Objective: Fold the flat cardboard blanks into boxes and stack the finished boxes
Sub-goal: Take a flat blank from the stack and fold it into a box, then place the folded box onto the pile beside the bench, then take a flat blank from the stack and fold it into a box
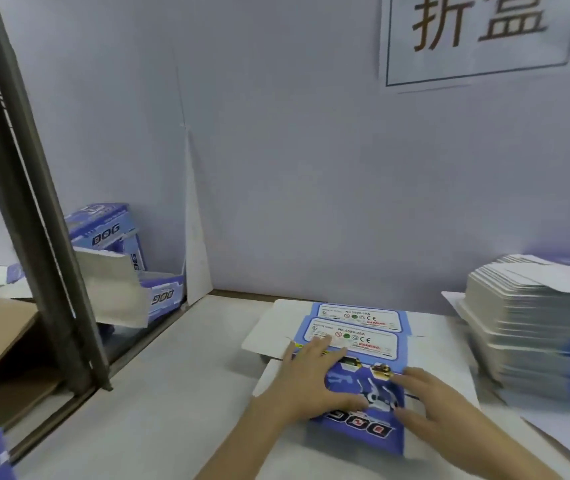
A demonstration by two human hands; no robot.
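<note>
White table [172, 393], flat blue printed blank [356, 344], left hand [311, 379], right hand [429, 400] pressing it, fingers straight

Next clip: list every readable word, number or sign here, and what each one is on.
"折盒": wall sign.
"DOG": folded box, far left.
"DOG", upside down: flat blank nearest the camera.
"No 5599-20A" (digits unsure), "CE", "WARNING": the blank's white label panel.
Other small print on the labels: too blurred to read.
</note>
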